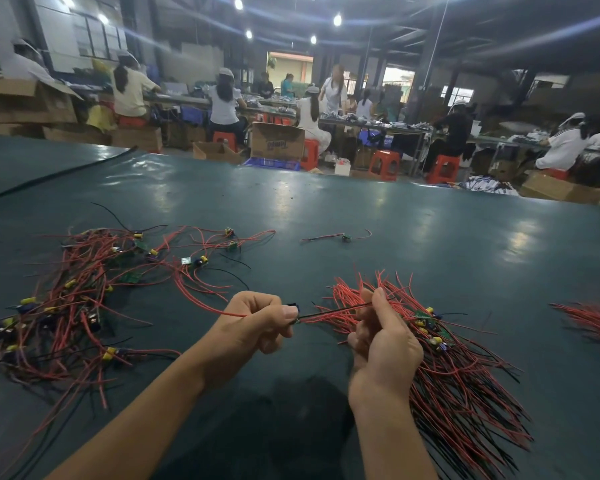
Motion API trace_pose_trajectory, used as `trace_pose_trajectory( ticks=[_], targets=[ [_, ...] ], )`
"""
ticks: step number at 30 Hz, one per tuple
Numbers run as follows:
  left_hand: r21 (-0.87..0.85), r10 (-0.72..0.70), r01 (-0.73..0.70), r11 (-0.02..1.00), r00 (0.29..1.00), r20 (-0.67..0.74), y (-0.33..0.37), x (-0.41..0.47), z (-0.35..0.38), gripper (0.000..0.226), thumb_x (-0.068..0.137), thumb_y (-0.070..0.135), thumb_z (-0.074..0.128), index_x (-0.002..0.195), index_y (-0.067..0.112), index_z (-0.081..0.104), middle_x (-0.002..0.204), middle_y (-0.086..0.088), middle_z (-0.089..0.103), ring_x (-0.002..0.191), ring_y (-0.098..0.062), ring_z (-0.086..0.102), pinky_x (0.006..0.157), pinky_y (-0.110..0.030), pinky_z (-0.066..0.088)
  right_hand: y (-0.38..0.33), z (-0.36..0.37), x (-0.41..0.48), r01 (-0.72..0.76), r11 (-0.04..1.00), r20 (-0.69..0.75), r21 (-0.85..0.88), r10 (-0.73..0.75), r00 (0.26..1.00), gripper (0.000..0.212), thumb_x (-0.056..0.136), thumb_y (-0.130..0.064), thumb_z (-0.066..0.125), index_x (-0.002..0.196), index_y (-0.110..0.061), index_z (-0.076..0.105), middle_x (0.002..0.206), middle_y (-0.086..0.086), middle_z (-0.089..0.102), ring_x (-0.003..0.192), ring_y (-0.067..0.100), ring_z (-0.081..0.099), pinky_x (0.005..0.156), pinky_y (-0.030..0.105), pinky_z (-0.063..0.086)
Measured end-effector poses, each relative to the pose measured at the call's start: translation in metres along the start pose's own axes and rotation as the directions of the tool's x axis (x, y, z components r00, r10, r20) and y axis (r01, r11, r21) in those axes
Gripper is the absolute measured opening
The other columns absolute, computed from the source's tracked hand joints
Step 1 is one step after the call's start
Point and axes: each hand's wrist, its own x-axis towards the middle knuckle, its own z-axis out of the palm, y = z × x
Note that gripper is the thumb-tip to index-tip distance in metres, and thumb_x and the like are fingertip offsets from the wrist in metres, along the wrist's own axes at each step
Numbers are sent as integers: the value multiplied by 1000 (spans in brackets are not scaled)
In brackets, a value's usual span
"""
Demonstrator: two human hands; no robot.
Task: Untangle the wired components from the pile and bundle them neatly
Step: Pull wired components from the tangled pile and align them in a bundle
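The left hand (257, 323) is curled, its thumb and forefinger pinching a small dark component (293, 310); most of the part is hidden behind the fingertips, so its make cannot be told. A red wire (219, 310) trails from that grip back toward the tangled pile (66, 306) on the left of the table (413, 230).

A black wire (333, 310) runs taut from the component to the right hand (381, 341), which pinches it between thumb and forefinger, the other fingers folded. The bundle (465, 393) of red and black leads lies under and behind that hand. Whether the lower fingers also grip it cannot be told, since the hand covers that spot.

The bundle's lower ends run out of view at the bottom, and a second bundle (596, 323) is cut off at the right edge. A stray piece (344, 237) lies alone farther out.

Across the aisle a cardboard box (278, 142) carries blue print (too blurred to read). The tiny boards in the pile show no legible marks.
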Motion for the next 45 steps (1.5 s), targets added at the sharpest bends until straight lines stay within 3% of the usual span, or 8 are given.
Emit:
trace_pose_trajectory(
  ticks=[8,14,20,25,36,39,42,45],
  targets=[
    [43,-52,57,997,993,-107,-8,1,16,35,78,37,73,53,16,62,52,-3,54,49,-13,46,50,-21,39,11,4,-11,-19,977,90,-212,39,995,33,85,-31,74,55,-18,72,51,-6,58,37,3,38,37,18,32],
    [66,-48,57,996,989,-139,-10,1,17,39,78,39,75,50,17,59,49,-5,50,46,-14,44,50,-21,39,32,14,-32,24,940,264,-339,71,962,32,92,-33,64,65,-25,79,69,1,75,64,11,69,63,23,55],
    [106,-30,40,994,996,-86,-5,1,9,31,64,41,69,47,17,60,51,2,57,42,-8,44,46,-16,37,8,2,-4,-135,965,37,-225,146,989,30,92,-32,65,77,-10,79,46,-10,43,34,2,31,33,15,28],
    [86,-28,32,996,998,-47,-3,1,4,29,63,39,69,47,17,60,51,1,56,42,-8,42,46,-16,36,-1,-1,2,-103,990,20,-92,105,994,31,93,-30,64,70,-12,76,47,-7,45,32,2,29,32,15,22],
    [-384,-347,226,895,894,-283,-5,8,2,30,55,48,79,58,19,71,59,4,54,49,-9,54,42,-19,41,13,5,-18,153,983,242,-99,-126,962,29,83,-43,62,79,-21,80,55,0,59,41,7,33,40,18,27],
    [-376,-365,237,896,875,-319,-5,9,0,32,58,52,75,56,20,71,60,5,57,49,-9,54,42,-19,40,21,4,-22,420,892,349,-164,-346,871,26,90,-42,61,79,-28,80,59,0,65,48,3,45,54,23,35],
    [-380,-393,258,888,855,-339,-6,11,0,36,61,54,70,66,18,73,63,4,63,49,-10,56,45,-21,40,29,3,-25,749,650,528,-126,-596,605,26,96,-36,60,78,-28,77,67,-7,69,56,2,59,58,16,43],
    [-537,-419,199,820,847,-326,-5,15,-4,33,66,50,68,76,19,68,60,6,62,46,-7,53,45,-19,39,34,0,-23,832,548,706,-86,-556,439,22,90,-15,70,111,-19,73,78,-16,67,55,-2,51,54,12,40]
  ],
)
